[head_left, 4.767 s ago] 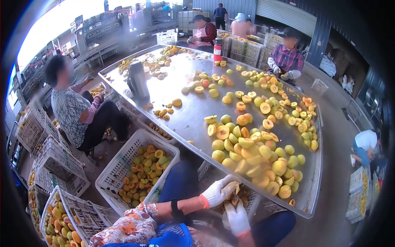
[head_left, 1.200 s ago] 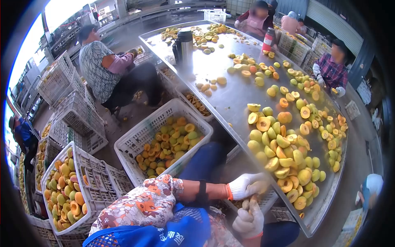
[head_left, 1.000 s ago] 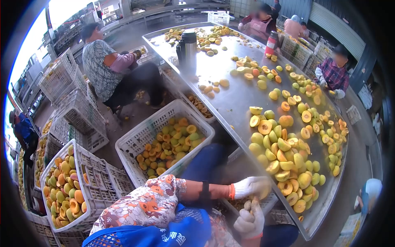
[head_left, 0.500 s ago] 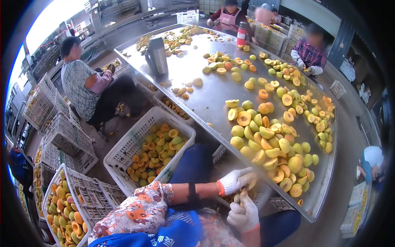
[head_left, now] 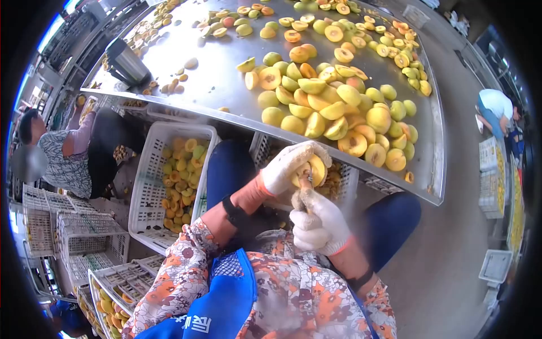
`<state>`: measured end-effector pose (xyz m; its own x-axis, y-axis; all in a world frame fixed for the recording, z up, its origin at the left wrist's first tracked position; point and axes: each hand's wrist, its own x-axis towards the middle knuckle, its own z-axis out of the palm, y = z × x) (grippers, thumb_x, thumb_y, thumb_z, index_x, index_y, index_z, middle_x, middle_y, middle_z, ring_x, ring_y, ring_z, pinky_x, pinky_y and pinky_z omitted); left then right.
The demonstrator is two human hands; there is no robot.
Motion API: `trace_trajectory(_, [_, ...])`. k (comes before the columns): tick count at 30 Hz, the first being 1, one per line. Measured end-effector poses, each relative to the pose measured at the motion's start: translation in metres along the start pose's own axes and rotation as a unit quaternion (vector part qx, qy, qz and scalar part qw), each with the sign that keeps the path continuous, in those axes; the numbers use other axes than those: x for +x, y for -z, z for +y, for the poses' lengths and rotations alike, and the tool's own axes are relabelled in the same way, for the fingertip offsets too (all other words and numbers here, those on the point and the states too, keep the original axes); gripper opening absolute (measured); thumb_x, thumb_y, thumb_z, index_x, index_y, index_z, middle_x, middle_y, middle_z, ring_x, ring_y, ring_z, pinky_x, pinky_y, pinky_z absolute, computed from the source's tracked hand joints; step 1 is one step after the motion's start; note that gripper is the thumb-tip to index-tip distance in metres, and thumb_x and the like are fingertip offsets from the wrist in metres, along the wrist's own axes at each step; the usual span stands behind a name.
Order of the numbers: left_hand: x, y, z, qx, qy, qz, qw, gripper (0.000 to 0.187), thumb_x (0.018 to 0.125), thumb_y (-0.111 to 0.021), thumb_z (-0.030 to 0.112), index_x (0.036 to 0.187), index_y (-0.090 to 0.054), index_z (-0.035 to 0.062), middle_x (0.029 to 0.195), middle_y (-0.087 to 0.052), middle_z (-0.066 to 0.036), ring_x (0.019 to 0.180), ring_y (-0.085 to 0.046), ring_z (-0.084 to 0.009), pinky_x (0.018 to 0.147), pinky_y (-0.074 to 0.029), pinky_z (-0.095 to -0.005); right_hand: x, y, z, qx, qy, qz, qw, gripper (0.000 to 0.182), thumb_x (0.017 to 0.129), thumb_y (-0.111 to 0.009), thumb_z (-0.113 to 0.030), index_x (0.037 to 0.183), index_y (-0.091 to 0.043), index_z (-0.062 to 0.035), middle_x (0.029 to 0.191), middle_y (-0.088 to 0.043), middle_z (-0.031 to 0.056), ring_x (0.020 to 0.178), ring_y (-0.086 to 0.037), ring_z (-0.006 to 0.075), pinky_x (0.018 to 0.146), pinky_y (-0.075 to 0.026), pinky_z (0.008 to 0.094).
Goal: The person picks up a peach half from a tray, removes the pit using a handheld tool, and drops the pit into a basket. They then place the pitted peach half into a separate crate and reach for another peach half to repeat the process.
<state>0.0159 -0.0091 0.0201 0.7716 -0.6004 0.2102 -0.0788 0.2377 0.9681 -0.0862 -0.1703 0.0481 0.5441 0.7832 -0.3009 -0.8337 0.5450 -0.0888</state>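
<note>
My left hand (head_left: pixel 289 165), in a white glove with a stained fingertip area, is wrapped round a yellow peach half (head_left: pixel 314 171) just in front of the steel table's edge. Below and right of it, my gloved right hand (head_left: pixel 320 221) grips a small tool (head_left: pixel 306 183) with a wooden-looking handle. The tool's metal end meets the cut face of the fruit. Many halved peaches (head_left: pixel 339 101) lie piled on the table beyond my hands. Under my hands, a crate (head_left: pixel 349 183) holding brownish scraps is partly hidden.
The steel table (head_left: pixel 209 85) carries a thermos (head_left: pixel 127 62). A white crate of peach halves (head_left: pixel 144 186) stands left of my knee. A seated person (head_left: pixel 65 155) is at the far left, with stacked crates (head_left: pixel 90 231) nearby. Another person (head_left: pixel 497 110) bends at the right.
The view has swung down and right. Both hands have come up nearer the table edge, and the fruit and the tool's metal end now show more clearly.
</note>
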Motion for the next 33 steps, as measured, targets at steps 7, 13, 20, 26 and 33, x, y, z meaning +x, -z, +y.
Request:
trace_trajectory(7, [-0.009,-0.020,-0.013,0.074,-0.051,0.137,0.987,0.041,0.109,-0.041,0.035,0.113,-0.064,0.0016,0.102,-0.066,-0.009,0.088,-0.063,-0.0147,0.082,-0.051,-0.0283,-0.002,0.009,-0.007,-0.027,-0.003,0.019,0.999,0.027,0.108,-0.050,-0.039,0.100,-0.060,-0.0146,0.060,-0.040,-0.0048,0.036,-0.029,0.0061,0.035,-0.024,0.0236])
trace_trajectory(13, [-0.013,-0.027,-0.016,-0.154,0.046,0.386,0.908,0.030,0.105,-0.050,0.022,0.124,-0.060,0.0005,0.103,-0.067,-0.008,0.090,-0.066,-0.0165,0.080,-0.054,-0.0268,-0.003,-0.011,0.005,-0.186,0.026,0.083,0.979,0.015,0.106,-0.056,-0.028,0.113,-0.050,-0.0165,0.063,-0.041,-0.0046,0.039,-0.032,0.0060,0.036,-0.026,0.0220])
trace_trajectory(20, [-0.061,0.100,0.030,0.419,-0.004,0.431,0.799,0.021,0.094,-0.066,0.025,0.107,-0.070,0.0083,0.099,-0.068,-0.007,0.089,-0.065,-0.0229,0.083,-0.054,-0.0377,-0.020,0.025,-0.007,-0.272,0.086,0.248,0.926,0.020,0.104,-0.059,-0.028,0.106,-0.045,-0.0135,0.064,-0.044,-0.0034,0.040,-0.036,0.0067,0.036,-0.028,0.0237])
trace_trajectory(26, [-0.015,0.115,0.030,0.705,-0.049,0.277,0.651,0.024,0.083,-0.075,0.036,0.098,-0.073,0.0164,0.097,-0.072,-0.009,0.102,-0.064,-0.0327,0.082,-0.053,-0.0472,-0.015,0.015,-0.004,-0.284,0.058,0.245,0.925,0.019,0.104,-0.060,-0.028,0.105,-0.047,-0.0141,0.065,-0.044,-0.0038,0.043,-0.038,0.0065,0.039,-0.029,0.0239])
trace_trajectory(33, [0.072,0.104,0.014,0.692,0.231,0.118,0.673,0.046,0.084,-0.068,0.051,0.100,-0.072,0.0077,0.088,-0.075,-0.016,0.082,-0.073,-0.0362,0.078,-0.057,-0.0459,-0.016,0.019,-0.002,-0.321,0.081,0.288,0.899,0.017,0.104,-0.059,-0.026,0.111,-0.047,-0.0142,0.066,-0.042,-0.0050,0.046,-0.037,0.0051,0.041,-0.029,0.0230])
